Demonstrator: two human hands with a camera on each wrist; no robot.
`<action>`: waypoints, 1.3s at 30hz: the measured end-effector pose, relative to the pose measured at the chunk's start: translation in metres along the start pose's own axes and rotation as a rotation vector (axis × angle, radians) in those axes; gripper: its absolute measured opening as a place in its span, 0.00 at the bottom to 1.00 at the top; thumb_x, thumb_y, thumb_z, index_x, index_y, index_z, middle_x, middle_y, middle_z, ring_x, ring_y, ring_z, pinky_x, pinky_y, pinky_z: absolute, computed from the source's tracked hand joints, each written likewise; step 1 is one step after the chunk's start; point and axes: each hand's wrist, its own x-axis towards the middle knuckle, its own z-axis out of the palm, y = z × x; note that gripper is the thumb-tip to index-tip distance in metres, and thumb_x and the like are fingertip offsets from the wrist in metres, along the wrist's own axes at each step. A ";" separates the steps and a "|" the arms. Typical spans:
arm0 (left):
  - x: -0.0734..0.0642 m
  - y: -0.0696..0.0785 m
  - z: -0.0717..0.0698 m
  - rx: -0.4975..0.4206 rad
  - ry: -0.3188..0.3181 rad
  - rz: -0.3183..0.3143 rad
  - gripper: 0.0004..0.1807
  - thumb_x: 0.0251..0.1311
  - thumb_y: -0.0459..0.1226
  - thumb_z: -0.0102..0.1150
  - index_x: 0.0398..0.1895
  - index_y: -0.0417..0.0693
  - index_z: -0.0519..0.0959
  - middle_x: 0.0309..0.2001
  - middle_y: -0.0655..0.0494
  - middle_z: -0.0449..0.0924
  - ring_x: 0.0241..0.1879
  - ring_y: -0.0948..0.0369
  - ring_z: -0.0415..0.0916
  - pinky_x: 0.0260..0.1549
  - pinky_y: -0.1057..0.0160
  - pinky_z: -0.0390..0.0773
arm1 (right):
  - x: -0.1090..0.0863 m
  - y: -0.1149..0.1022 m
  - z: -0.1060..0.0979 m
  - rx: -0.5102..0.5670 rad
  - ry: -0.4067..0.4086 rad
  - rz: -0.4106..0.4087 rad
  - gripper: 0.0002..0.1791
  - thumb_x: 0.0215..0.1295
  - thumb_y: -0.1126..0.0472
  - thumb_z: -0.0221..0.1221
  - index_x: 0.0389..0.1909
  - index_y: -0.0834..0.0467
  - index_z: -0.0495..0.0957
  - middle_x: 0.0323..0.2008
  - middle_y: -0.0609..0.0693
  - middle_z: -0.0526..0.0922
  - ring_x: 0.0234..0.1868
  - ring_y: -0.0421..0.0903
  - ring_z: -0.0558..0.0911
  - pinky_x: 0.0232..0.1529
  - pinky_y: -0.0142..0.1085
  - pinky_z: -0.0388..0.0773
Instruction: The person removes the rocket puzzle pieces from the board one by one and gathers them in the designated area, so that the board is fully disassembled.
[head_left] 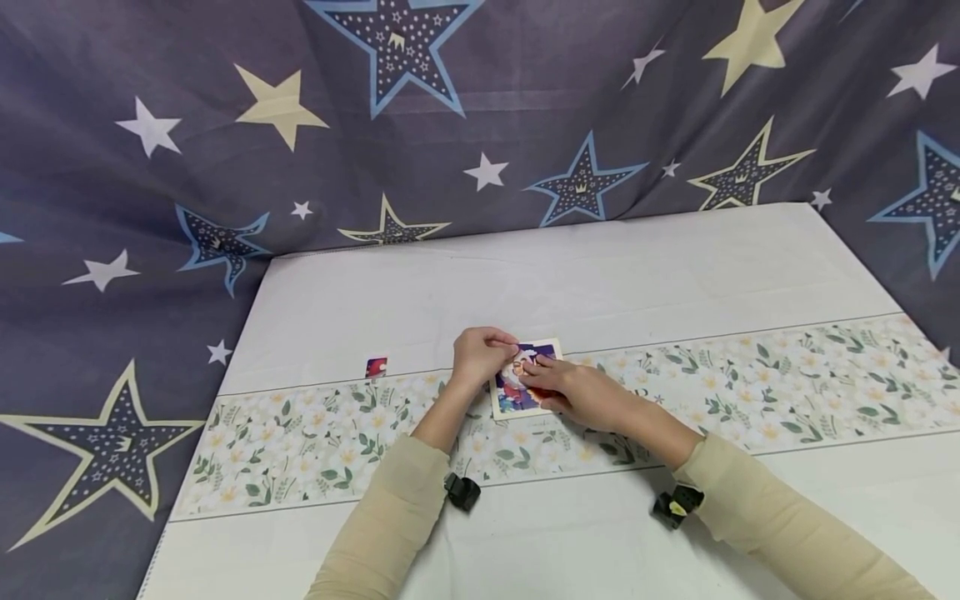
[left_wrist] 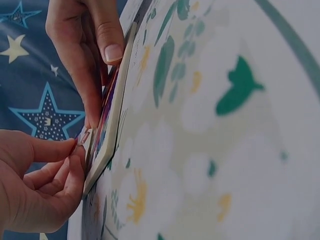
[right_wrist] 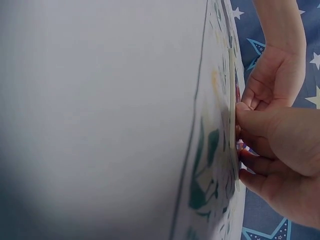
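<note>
You wear long, plain beige sleeves, lightly creased, and beside the cuffs of these sleeves you have a small, boxy, black left camera and a similar right camera, which bears one small yellow mark.

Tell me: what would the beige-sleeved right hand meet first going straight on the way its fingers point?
Most likely the beige-sleeved left hand: its fingertips lie just ahead, at the flat, cream-bordered, multicoloured picture puzzle. Depth is unclear, so the right hand might brush the puzzle's face first.
</note>
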 end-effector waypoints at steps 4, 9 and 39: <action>0.000 0.004 -0.002 0.027 0.027 0.024 0.04 0.55 0.32 0.62 0.30 0.43 0.85 0.25 0.52 0.83 0.23 0.63 0.73 0.26 0.72 0.69 | 0.000 0.000 0.000 0.002 -0.001 -0.005 0.23 0.66 0.63 0.59 0.62 0.56 0.74 0.65 0.55 0.73 0.68 0.57 0.70 0.60 0.50 0.74; 0.004 0.013 -0.012 0.037 0.118 0.079 0.05 0.56 0.31 0.61 0.32 0.41 0.85 0.29 0.47 0.84 0.26 0.60 0.77 0.27 0.72 0.70 | 0.000 0.000 0.000 0.007 -0.004 -0.003 0.23 0.66 0.63 0.58 0.63 0.56 0.73 0.66 0.54 0.73 0.68 0.57 0.70 0.60 0.50 0.74; 0.004 -0.017 -0.100 0.123 -0.074 -0.016 0.11 0.55 0.37 0.67 0.40 0.43 0.85 0.35 0.48 0.87 0.30 0.63 0.81 0.37 0.66 0.79 | -0.001 -0.002 0.001 0.002 0.000 0.001 0.24 0.66 0.63 0.58 0.64 0.56 0.72 0.66 0.55 0.72 0.69 0.57 0.68 0.61 0.51 0.72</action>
